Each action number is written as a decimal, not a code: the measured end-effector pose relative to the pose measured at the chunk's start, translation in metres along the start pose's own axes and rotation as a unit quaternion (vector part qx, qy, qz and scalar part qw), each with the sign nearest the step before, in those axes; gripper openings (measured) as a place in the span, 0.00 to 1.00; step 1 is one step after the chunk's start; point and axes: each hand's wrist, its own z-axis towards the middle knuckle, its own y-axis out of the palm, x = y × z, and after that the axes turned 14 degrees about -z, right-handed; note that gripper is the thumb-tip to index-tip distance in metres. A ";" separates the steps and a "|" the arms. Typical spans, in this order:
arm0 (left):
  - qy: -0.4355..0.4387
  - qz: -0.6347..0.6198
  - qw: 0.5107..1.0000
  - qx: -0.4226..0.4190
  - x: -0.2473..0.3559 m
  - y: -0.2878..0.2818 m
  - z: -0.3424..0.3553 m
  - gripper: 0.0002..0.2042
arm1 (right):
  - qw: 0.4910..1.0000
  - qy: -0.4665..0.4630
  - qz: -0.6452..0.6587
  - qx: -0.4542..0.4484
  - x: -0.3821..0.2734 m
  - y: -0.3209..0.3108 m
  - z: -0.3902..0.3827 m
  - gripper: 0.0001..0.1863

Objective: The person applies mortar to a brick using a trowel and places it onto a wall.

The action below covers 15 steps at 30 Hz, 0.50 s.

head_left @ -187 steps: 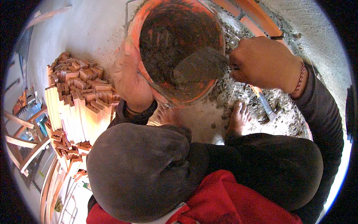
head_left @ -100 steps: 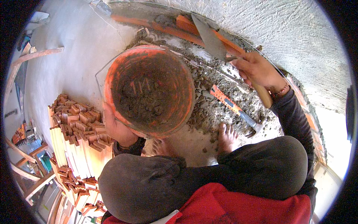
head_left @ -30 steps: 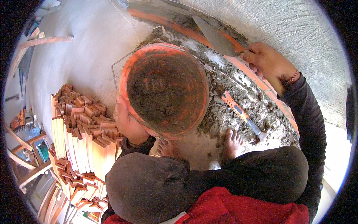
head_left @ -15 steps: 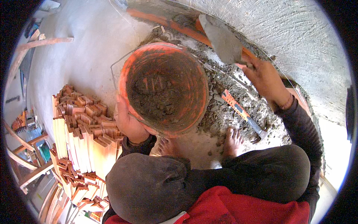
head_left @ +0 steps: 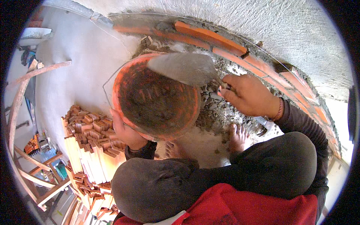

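My right hand (head_left: 252,94) is closed round the handle of a trowel (head_left: 187,68). Its grey, mortar-smeared blade reaches over the upper right rim of an orange bucket (head_left: 119,83). Wet grey mortar (head_left: 150,103) coats the bucket's bottom and inner wall. My left hand (head_left: 128,132) grips the bucket's near left rim, fingers partly hidden behind the wall. A wire handle hangs at the bucket's left side. Beneath my right wrist, the head of a hammer (head_left: 267,126) shows on the floor; my hand and arm hide the rest.
A low course of orange bricks (head_left: 210,36) curves along the rough grey wall (head_left: 300,41), with a string (head_left: 180,17) stretched above it. Spilled mortar (head_left: 213,112) covers the floor beside the bucket. Stacked orange tiles (head_left: 93,138) stand at left, near a wooden frame (head_left: 22,101).
The trowel has swung left and down from the brick course to over the bucket, my right hand moving with it. My left hand stays on the rim. The view has shifted somewhat.
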 end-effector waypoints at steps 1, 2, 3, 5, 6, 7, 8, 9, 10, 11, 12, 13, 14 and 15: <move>0.004 0.017 1.000 0.001 0.001 -0.002 0.000 0.28 | 0.993 0.032 0.105 -0.051 0.006 0.000 0.004 0.14; 0.005 0.037 0.999 0.003 0.001 -0.006 0.001 0.28 | 0.970 0.065 0.212 -0.103 0.012 0.002 0.007 0.15; -0.002 0.037 0.999 -0.003 0.001 -0.009 0.002 0.28 | 0.931 0.095 0.317 -0.153 0.015 0.005 0.008 0.16; -0.019 0.026 0.999 -0.014 0.000 -0.010 0.003 0.29 | 0.878 0.166 0.418 -0.160 0.008 -0.001 0.017 0.17; -0.020 0.030 0.999 -0.017 -0.001 -0.008 0.004 0.29 | 0.876 0.185 0.425 -0.137 0.008 0.001 0.023 0.16; -0.021 0.037 0.999 -0.020 -0.002 -0.005 0.004 0.29 | 0.871 0.203 0.433 -0.113 0.011 0.004 0.028 0.16; -0.019 0.042 0.999 -0.020 -0.002 -0.003 0.004 0.29 | 0.871 0.177 0.452 -0.077 0.011 0.007 0.035 0.15; -0.019 0.043 0.999 -0.007 -0.002 -0.001 0.003 0.29 | 0.849 0.190 0.488 -0.078 0.010 0.007 0.039 0.15; -0.019 0.044 0.999 0.006 -0.002 0.001 0.002 0.29 | 0.824 0.202 0.523 -0.079 0.007 0.005 0.042 0.14; -0.014 0.046 0.999 0.019 0.000 0.003 0.001 0.29 | 0.800 0.210 0.557 -0.080 0.005 0.002 0.046 0.14; -0.021 0.045 0.999 -0.002 0.004 0.001 0.000 0.29 | 0.830 0.177 0.524 -0.075 0.009 0.008 0.048 0.13; -0.028 0.043 0.998 -0.023 0.008 -0.004 -0.001 0.29 | 0.857 0.143 0.490 -0.069 0.013 0.019 0.051 0.13; -0.033 0.043 0.998 -0.043 0.013 -0.006 -0.001 0.29 | 0.856 0.147 0.491 -0.071 0.013 0.021 0.051 0.12; -0.029 0.037 0.998 -0.052 0.003 -0.002 0.001 0.29 | 0.856 0.169 0.484 -0.068 0.014 0.019 0.045 0.12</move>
